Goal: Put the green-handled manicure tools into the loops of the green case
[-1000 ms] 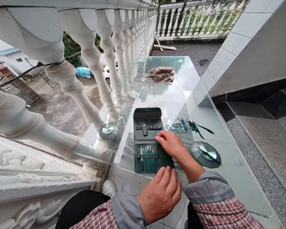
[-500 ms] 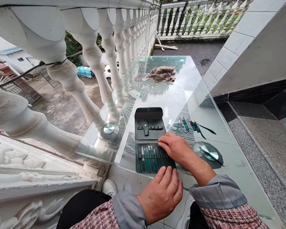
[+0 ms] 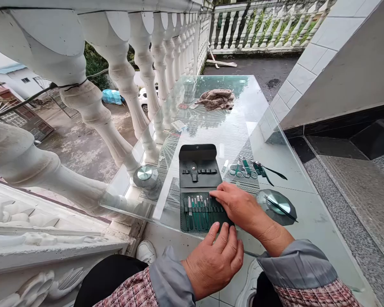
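A dark green tool case (image 3: 198, 168) lies unfolded near the front of the glass table, with several slim green-handled tools (image 3: 196, 209) under loops in its lower half. My left hand (image 3: 214, 260) rests its fingertips on the lower right edge of the case, fingers somewhat apart. Over the right side of the lower half, my right hand (image 3: 241, 209) has its fingers closed together; what they hold, if anything, is hidden. Small scissors (image 3: 238, 171), nail clippers (image 3: 245, 164) and dark-handled nippers (image 3: 270, 170) lie to the right of the case.
Dark tweezers (image 3: 281, 209) lie over a round, faceted metallic support (image 3: 277, 207) at the right. Another such support (image 3: 147, 175) is at the left. A crumpled brown cloth (image 3: 216, 99) sits toward the far end of the glass table (image 3: 208, 134). White balusters (image 3: 92, 106) line the left side.
The view has shifted slightly. My right hand has dipped a little at the knuckles, its fingertips at nearly the same spot on the case. My left hand stays at the edge.
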Tool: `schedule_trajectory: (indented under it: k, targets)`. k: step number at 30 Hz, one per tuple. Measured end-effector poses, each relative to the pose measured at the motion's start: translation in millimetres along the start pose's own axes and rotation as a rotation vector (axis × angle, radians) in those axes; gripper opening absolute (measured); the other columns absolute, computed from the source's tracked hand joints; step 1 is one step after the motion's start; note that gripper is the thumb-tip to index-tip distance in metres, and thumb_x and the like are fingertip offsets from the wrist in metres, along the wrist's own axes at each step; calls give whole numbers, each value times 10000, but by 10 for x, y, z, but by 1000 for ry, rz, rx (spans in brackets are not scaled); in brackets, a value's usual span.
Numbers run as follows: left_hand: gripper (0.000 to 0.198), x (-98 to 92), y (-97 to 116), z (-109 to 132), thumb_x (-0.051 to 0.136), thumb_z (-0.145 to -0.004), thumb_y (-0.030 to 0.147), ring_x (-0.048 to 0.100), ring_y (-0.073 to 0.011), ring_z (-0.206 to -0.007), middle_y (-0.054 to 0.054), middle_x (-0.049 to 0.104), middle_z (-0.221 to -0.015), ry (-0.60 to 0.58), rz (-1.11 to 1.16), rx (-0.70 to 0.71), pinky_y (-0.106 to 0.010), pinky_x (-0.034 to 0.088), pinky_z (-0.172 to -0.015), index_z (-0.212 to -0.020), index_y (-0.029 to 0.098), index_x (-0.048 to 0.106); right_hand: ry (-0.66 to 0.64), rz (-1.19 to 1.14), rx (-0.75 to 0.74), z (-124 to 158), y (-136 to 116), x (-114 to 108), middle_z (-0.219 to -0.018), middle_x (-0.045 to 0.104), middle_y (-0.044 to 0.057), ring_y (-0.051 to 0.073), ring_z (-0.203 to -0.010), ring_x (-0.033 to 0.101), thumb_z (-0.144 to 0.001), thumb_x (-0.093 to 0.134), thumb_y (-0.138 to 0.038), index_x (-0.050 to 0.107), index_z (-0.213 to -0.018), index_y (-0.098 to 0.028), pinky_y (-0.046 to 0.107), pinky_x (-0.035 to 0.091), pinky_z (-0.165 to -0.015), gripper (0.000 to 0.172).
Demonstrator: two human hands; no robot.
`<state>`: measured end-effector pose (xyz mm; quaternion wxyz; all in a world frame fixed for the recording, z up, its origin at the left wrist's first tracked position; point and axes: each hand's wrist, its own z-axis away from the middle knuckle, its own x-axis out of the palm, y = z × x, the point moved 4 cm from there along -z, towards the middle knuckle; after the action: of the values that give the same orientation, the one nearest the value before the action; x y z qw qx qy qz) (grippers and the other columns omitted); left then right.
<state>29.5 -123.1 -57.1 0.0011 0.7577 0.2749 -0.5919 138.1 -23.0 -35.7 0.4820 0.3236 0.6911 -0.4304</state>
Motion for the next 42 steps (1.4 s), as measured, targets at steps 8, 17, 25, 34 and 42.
schedule_trajectory:
  k: [8, 17, 25, 34, 42]
  targets:
    - [398, 31, 14, 8, 362, -936, 264, 470, -306, -1197, -217, 451, -1319, -28, -1, 8, -506, 328, -1011, -1275, 68, 432, -24, 4, -36, 75, -17, 51, -957, 596, 51, 159, -853, 551, -848, 421, -91, 654, -1039, -250, 244, 411, -645, 341]
    - [385, 16, -4, 6, 364, -930, 227, 474, -302, -1197, -200, 462, -1315, -13, -21, 9, -480, 324, -1022, -1275, 71, 437, 319, -276, 217, 190, 362, -355, -1002, 629, 72, 178, -864, 589, -854, 435, -251, 579, -1122, -205, 327, 455, -796, 308]
    - [371, 28, -7, -17, 353, -926, 216, 489, -287, -1184, -181, 486, -1299, 9, -5, -4, -468, 319, -1021, -1253, 79, 463, 178, -54, 720, 759, 1046, -650, -697, 632, -7, 164, -632, 545, -721, 536, -328, 601, -714, -242, 280, 364, -568, 108]
    - [354, 24, 0, -68, 362, -914, 216, 516, -284, -1151, -179, 531, -1242, 44, -15, -2, -488, 299, -1035, -1218, 77, 479, 69, 83, 592, 938, 1073, -469, -778, 614, 7, 159, -684, 534, -774, 480, -253, 586, -710, -229, 267, 348, -576, 127]
    - [339, 21, 0, -85, 363, -915, 214, 523, -284, -1141, -188, 531, -1237, 46, -15, -2, -492, 294, -1036, -1200, 76, 487, 151, 45, 382, 796, 738, -339, -764, 582, 18, 166, -743, 542, -842, 466, -286, 555, -730, -221, 276, 389, -630, 157]
